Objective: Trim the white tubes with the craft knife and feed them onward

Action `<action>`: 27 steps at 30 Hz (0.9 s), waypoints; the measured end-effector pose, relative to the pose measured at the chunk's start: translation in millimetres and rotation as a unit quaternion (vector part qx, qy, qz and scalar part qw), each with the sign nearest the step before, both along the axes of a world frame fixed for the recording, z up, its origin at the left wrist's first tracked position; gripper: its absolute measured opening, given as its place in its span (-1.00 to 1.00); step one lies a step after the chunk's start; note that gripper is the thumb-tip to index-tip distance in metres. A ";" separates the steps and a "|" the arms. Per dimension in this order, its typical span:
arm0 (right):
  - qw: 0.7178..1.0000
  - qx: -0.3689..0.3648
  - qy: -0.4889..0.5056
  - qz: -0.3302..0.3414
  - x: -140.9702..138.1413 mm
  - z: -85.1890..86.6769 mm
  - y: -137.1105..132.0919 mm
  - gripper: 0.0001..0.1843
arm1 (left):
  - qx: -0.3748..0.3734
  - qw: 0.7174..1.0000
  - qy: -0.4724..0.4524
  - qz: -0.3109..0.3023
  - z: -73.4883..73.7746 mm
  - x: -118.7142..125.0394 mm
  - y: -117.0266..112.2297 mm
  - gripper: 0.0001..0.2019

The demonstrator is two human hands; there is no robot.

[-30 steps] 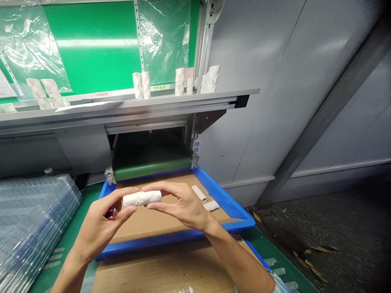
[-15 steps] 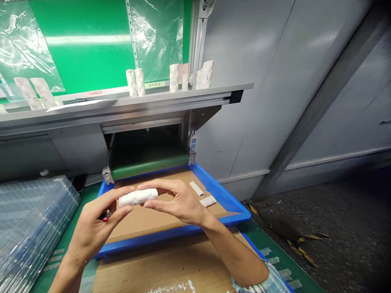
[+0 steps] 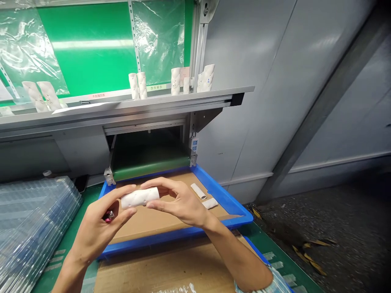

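Observation:
A short white tube (image 3: 139, 198) with small marks on its surface lies sideways between both hands, above a blue tray. My left hand (image 3: 102, 219) pinches its left end between thumb and fingers. A small pink and metallic object (image 3: 108, 216) shows inside the left palm; its kind cannot be made out. At the other end, my right hand (image 3: 177, 201) grips the tube with thumb below and fingers above. Two more white tubes, one (image 3: 198, 191) with its open end showing and another (image 3: 210, 203) beside it, rest in the tray to the right of my right hand.
The blue tray (image 3: 224, 197) is lined with cardboard and sits before a green conveyor belt (image 3: 152, 165). Stacked clear plastic trays (image 3: 33, 219) stand at left. Overhead, a metal shelf (image 3: 165, 101) bears several upright white tubes. Flat cardboard (image 3: 146, 270) lies nearest me.
The tube has turned slightly about its length between my fingers, so different marks face me. Both hands keep their hold, and the whole view has shifted a little.

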State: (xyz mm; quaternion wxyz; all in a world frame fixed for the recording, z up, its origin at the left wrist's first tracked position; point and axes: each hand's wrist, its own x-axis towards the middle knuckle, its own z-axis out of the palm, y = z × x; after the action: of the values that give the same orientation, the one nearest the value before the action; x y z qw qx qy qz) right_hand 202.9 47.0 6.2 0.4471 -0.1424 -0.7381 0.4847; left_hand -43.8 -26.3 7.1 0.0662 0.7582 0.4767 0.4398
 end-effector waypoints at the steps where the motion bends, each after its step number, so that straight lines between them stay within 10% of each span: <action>1: 1.000 0.010 0.003 -0.001 0.0 0.0 0.0 -0.60 | -0.010 1.000 0.000 0.002 0.4 0.4 0.1 -0.61; 14: 1.000 -0.016 -0.023 0.011 1.0 4.6 -3.6 -0.66 | 0.065 0.998 0.022 -0.011 5.0 7.0 -0.5 -0.74; 21: 0.995 -0.022 -0.008 -0.094 -19.0 -8.4 -11.0 -0.59 | 0.119 0.988 0.096 -0.022 3.0 21.7 -5.6 -0.75; 27: 0.997 -0.053 0.041 -0.033 -18.9 -9.4 -9.1 -0.48 | 0.102 0.991 0.089 -0.010 2.8 20.6 -8.9 -0.74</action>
State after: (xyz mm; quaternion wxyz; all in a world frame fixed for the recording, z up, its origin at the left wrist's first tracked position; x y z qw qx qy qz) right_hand 184.0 37.9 -3.2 0.4849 -0.1702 -0.6875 0.5132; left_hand -23.2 -35.2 9.9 -0.0492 0.8019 0.4255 0.4165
